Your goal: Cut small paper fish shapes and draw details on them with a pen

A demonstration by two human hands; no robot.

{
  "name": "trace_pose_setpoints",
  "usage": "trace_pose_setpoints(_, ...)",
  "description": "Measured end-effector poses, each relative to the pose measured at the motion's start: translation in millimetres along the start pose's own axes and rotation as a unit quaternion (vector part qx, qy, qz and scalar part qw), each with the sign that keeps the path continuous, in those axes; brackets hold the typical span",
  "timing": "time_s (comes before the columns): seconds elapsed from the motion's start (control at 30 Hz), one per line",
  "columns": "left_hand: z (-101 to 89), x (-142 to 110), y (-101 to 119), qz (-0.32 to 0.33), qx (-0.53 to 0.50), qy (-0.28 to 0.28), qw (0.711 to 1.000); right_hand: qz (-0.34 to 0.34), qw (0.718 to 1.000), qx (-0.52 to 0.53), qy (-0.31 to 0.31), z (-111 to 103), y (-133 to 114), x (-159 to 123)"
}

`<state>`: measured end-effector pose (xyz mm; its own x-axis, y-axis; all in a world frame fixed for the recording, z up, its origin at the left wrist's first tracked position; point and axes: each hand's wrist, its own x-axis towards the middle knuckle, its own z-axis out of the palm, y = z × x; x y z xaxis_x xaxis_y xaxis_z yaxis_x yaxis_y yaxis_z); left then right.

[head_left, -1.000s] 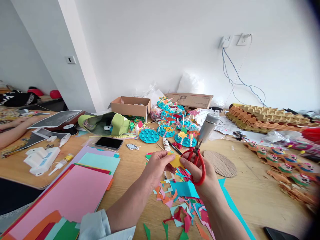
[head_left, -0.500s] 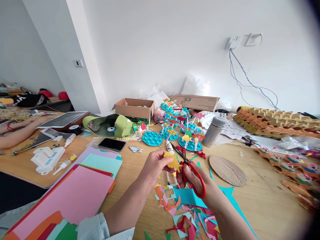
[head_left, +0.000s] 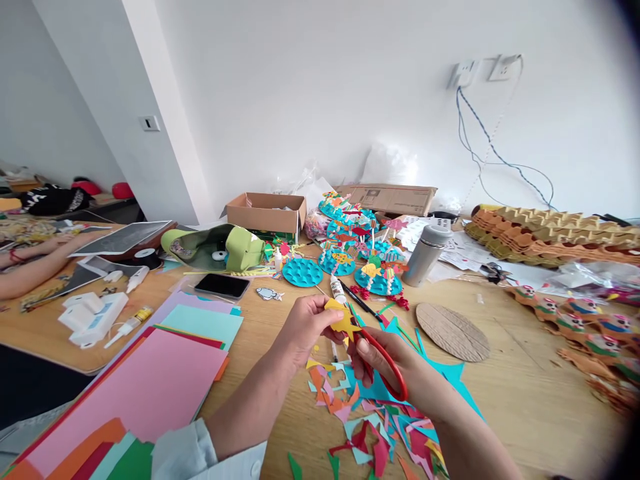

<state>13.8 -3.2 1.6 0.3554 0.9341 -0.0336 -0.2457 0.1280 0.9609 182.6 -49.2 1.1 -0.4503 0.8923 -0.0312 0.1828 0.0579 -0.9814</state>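
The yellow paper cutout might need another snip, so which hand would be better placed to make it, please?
The right, I would judge: the right hand holds the red-handled scissors close by the yellow paper cutout, which the left hand pinches.

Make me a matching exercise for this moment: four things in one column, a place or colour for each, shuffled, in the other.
1. yellow paper piece
2. scissors
3. bottle
4. cardboard oval

A. brown
B. in the right hand
C. silver-grey
D. in the left hand

Right pairs: 1-D, 2-B, 3-C, 4-A
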Motion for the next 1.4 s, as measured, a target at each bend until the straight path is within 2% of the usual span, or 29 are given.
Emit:
trace_pose_setpoints(0.4, 2.7, -1, 1, 0.002, 0.009, 0.02, 1.0, -0.009, 1.0, 0.003, 0.015, 4, -2, 3)
trace_pose_setpoints(0.6, 4.3, -2, 2, 0.002, 0.008, 0.016, 1.0, 0.003, 1.0, 0.008, 0.029, 5, 2, 3)
trace_pose_setpoints(0.87, 6.6, -3, 1, 0.015, 0.009, 0.031, 0.999, 0.012, 1.0, 0.011, 0.024, 8, -6, 2)
trace_pose_setpoints(1.13, 8.1, -2, 1, 0.015, 0.013, 0.047, 0.999, 0.017, 1.0, 0.007, 0.022, 8, -4, 4)
trace_pose_setpoints(1.4, 7.7, -1, -1, 0.016, 0.016, 0.046, 0.999, 0.039, 0.998, 0.006, 0.039, 10, -9, 3)
